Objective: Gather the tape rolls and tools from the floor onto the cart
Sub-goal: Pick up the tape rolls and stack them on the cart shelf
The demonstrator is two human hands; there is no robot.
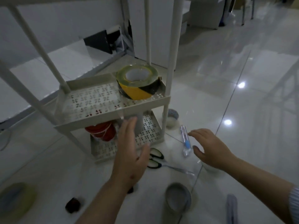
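Observation:
A white perforated cart [97, 109] stands on the tiled floor. A yellow-and-black tape roll [137, 81] rests on its middle shelf; a red roll [101, 130] and a grey roll [139, 125] sit on the bottom shelf. My left hand [131, 152] hovers open in front of the bottom shelf, empty. My right hand [210, 151] is open above the floor, just right of a clear pen-like tool with a blue part [186, 141]. Black-handled scissors [157, 160] lie between my hands. A grey tape roll [178, 198] lies near me, and a whitish roll [172, 118] sits by the cart's leg.
A small dark object [72, 205] and a blurred yellow-green roll [16, 201] lie on the floor at lower left. A bluish-grey tool [232, 207] lies at lower right. A white round item [210, 167] is partly hidden under my right wrist. Furniture stands at the back.

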